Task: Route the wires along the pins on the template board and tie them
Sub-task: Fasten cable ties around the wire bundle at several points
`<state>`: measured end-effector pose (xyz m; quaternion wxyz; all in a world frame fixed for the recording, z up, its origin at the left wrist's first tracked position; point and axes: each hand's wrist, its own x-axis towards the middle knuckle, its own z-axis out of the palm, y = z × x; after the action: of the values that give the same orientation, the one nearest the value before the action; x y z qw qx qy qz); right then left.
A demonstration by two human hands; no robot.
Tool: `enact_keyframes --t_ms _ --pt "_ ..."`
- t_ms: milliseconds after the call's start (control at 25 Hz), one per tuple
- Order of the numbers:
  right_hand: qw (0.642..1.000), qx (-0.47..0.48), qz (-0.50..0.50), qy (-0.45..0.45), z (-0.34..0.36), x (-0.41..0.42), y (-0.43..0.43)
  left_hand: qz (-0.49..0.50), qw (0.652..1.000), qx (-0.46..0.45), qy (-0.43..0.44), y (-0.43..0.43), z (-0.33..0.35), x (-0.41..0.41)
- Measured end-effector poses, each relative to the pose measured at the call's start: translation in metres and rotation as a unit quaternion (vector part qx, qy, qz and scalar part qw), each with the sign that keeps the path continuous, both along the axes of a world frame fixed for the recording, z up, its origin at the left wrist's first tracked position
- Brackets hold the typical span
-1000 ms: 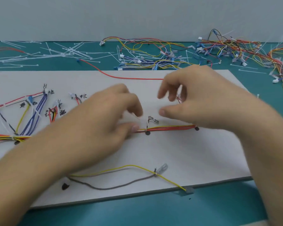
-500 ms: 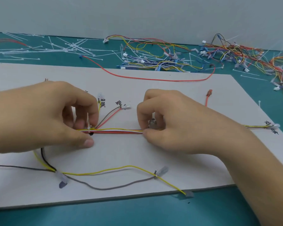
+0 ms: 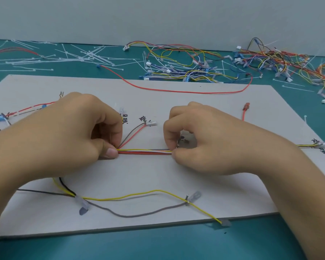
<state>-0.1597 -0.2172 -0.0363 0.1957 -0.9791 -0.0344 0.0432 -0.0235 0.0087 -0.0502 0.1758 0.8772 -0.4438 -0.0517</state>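
A white template board (image 3: 158,173) lies flat on the teal table. Across its middle runs a straight bundle of wires (image 3: 144,152), yellow, white, red and grey. My left hand (image 3: 71,136) pinches the bundle's left end between thumb and fingers. My right hand (image 3: 204,141) pinches its right end, fingers curled over a small pin. A grey and a red wire (image 3: 133,135) branch up from the left pinch to a clear connector. The bundle's far right end (image 3: 311,145) shows beyond my right wrist. Yellow and grey wires (image 3: 139,205) lie loose near the board's front.
A long red wire (image 3: 176,90) loops over the board's back edge. Heaps of coloured wire harnesses (image 3: 195,68) and loose white cable ties (image 3: 79,55) cover the table behind. A short red terminal wire (image 3: 244,111) lies at the right of the board.
Both hands came down from above the board and moved apart along the bundle. They now pinch it at two points, and the view has shifted left.
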Motion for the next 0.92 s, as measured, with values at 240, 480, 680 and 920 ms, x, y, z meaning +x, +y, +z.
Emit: enact_keyframes --t_ms 240,480,680,920 --pt "0.999 -0.026 -0.006 0.017 0.005 0.003 0.001 -0.009 0.998 -0.057 0.008 -0.007 -0.003 -0.007" --pt "0.993 -0.033 -0.082 0.077 0.017 -0.005 -0.031 -0.036 0.992 -0.116 0.036 -0.044 -0.012 -0.026" --pt "0.987 -0.031 -0.116 0.108 0.020 -0.008 -0.040 -0.054 0.989 -0.131 0.042 -0.049 -0.012 -0.029" --pt "0.989 -0.029 -0.115 0.084 0.021 -0.009 -0.041 -0.060 0.983 -0.175 0.002 -0.029 0.003 -0.017"
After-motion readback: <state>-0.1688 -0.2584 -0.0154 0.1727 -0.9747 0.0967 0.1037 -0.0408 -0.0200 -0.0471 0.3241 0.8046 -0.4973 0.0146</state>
